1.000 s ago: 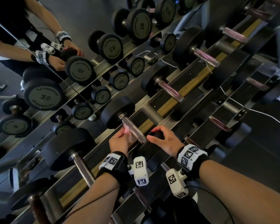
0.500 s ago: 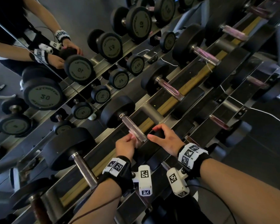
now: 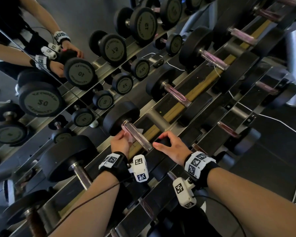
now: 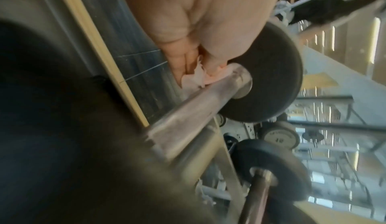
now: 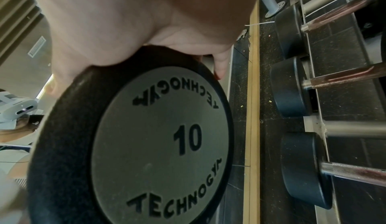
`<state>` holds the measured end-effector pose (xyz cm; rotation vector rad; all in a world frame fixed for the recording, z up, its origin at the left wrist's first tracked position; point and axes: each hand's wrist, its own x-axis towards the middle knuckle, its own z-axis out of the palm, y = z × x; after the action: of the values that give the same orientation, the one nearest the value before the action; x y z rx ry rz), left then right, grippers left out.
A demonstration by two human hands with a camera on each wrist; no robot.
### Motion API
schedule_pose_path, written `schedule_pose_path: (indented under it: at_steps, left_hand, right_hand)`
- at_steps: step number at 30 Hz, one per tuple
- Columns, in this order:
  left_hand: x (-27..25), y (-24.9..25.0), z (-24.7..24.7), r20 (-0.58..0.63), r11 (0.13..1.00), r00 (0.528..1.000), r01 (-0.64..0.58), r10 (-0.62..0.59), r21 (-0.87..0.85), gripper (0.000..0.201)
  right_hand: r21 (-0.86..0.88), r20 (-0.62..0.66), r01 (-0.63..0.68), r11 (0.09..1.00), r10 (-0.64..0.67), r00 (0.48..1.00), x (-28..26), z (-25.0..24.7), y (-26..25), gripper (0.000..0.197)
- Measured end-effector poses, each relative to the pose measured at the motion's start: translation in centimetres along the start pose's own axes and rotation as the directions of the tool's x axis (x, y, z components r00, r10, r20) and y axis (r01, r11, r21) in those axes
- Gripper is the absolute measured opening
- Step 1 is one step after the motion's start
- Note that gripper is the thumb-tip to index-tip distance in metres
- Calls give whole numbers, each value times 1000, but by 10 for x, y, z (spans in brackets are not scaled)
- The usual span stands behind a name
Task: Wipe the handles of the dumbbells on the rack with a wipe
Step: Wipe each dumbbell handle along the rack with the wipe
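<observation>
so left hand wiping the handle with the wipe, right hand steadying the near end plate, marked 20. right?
Not quite: the end plate under the right hand reads 10, not 20, as the right wrist view shows. The rest holds: the left hand presses the wipe against the handle.

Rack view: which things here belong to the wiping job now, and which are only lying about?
In the job:
- wipe, held by the left hand against the handle
- 10 dumbbell, its near end gripped by the right hand

Lying about:
- white cable on the floor
- other dumbbells on the rack, untouched
- mirror behind
</observation>
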<state>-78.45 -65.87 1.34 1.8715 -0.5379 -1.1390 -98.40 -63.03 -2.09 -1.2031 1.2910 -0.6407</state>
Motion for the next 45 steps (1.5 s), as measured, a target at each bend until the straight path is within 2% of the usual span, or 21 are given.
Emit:
schedule_pose_path:
  at_steps: [6,12,15,17,20,22,25,30,34,39,43,45]
  left_hand:
    - [-37,-21,1,140,994,984,107,-107,3,30]
    - [-55,-23,-5,203,997,977,55,-66,60,33]
    - [-43,-15,-5,144,996,988,49,-60,79,33]
    - [-27,-3,-4,73,997,997,2,-8,83,34]
    - [-8,15,-3,1,998,999,-52,52,43,22]
    - [-5,15,-4,-17,986,994,-101,104,130,20]
    - [-13,2,-4,28,909,976,-212,217,359,28]
    - [-39,-14,-4,133,837,957,-289,257,464,32]
    - [-50,-20,-7,181,847,955,-292,235,444,26]
    - [-56,-22,-15,251,828,949,-293,192,477,24]
    - [-60,-19,-28,398,809,906,-341,147,478,25]
    - [-62,-18,-35,444,784,879,-397,175,477,23]
  right_hand:
    - [14,5,26,1000,-26,1000,-1,0,-3,67]
    - [7,9,32,999,-32,999,1,1,2,63]
    - [7,13,26,1000,-27,1000,3,1,3,63]
    - [12,4,25,1000,-25,1000,2,1,3,64]
    - [10,-13,12,1000,-12,1000,4,2,4,68]
    - [9,-19,4,1000,-4,1000,5,3,5,70]
    - [-3,-27,-9,1000,8,1000,8,3,7,71]
    - [35,-30,-27,999,28,999,10,5,10,73]
    - [22,-67,-11,1000,12,998,7,5,4,76]
    - [58,-81,-29,998,34,996,3,7,-2,56]
    - [47,-129,-71,996,76,989,-1,10,-3,55]
    - [27,-156,-78,997,81,984,-4,13,-5,54]
